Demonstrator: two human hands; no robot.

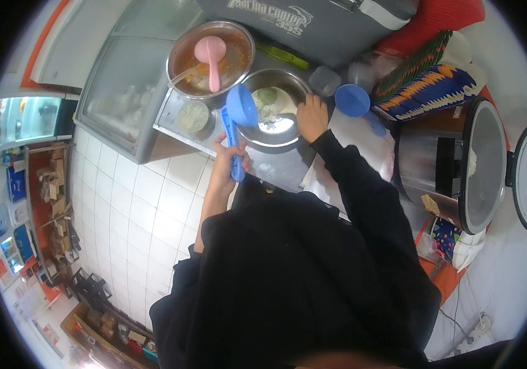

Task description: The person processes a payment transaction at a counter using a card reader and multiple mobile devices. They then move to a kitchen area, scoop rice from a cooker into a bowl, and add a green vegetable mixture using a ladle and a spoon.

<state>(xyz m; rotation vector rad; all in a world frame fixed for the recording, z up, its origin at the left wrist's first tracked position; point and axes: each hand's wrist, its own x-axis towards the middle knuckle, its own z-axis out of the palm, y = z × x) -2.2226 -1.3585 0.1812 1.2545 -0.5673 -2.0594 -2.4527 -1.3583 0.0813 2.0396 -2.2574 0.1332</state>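
Observation:
My left hand [231,154] is closed around the handle of a blue plastic ladle [242,106]. The ladle's cup is raised over the left rim of a steel bowl [274,143]. Inside that bowl lie white food that looks like rice [283,103] and a pale green lump [268,95]. At the bowl's right side my right hand [313,118] has its fingers bent over the rim, gripping it. A second blue scoop [352,101] rests just right of this hand, above a stack of white paper sheets [362,147].
Beyond on the left, a larger steel bowl [183,37] holds reddish-brown sauce and a pink ladle [211,52]. A small tub [194,117] sits before it. On the right stands an open rice cooker [432,163] beside patterned folded paper [423,92]. A grey cooler box [313,31] backs the counter.

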